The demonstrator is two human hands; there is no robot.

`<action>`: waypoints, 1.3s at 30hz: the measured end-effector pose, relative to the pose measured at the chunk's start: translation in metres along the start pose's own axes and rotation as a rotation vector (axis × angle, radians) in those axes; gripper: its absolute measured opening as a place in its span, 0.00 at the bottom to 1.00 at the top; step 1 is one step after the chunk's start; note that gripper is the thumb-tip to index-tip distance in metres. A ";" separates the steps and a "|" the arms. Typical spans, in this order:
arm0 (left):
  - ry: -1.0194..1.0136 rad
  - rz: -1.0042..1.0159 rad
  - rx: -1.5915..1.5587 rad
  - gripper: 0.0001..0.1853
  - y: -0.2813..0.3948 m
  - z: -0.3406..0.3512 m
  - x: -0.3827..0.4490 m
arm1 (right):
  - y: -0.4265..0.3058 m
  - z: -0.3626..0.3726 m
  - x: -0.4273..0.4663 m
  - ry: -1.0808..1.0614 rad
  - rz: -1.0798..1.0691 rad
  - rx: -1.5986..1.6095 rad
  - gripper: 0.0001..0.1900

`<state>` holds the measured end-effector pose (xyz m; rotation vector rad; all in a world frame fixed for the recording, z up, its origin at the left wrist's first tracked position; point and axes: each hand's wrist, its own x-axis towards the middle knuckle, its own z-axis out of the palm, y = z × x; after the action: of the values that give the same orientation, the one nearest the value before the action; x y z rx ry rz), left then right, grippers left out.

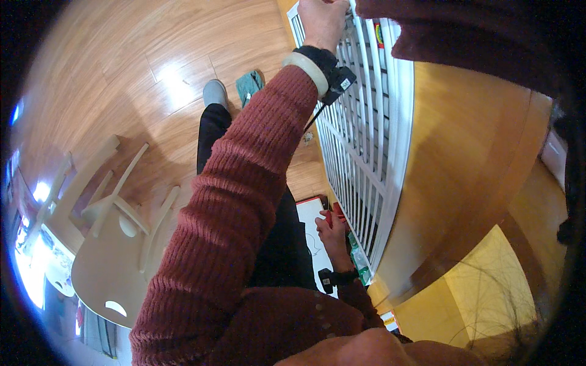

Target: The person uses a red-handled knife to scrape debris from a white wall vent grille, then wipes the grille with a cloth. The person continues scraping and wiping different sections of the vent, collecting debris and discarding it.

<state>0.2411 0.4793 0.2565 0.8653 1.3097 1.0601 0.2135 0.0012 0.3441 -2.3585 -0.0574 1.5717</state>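
Note:
My left hand [322, 25] is at the top edge of the view, against the upper part of a white slatted grille [352, 155]. Its fingertips are cut off, and a small greyish thing beside them is unclear. A pale bangle [306, 68] and a black strapped device [339, 84] sit on that wrist. Lower down, my right hand [333, 238] is closed around a red trigger-like part [328, 218]. It seems to belong to a spray bottle with a clear and green body [359, 258], close beside the grille's lower end. The hand partly hides it.
A white board with a red edge [311, 210] and drawn lines lies beyond my right hand. A teal cloth [249, 87] and my grey shoe [215, 93] are on the wood floor [151, 41]. Pale chairs [107, 270] stand left. Dark fabric [467, 39] covers the upper right.

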 end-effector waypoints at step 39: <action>-0.636 -0.370 0.155 0.09 -0.091 -0.038 -0.264 | -0.028 -0.066 -0.085 0.053 -0.081 -0.583 0.21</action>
<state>0.2250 0.1976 0.2512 0.9297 0.9578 0.3456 0.2433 -0.0046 0.4514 -2.7720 -0.6738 1.6128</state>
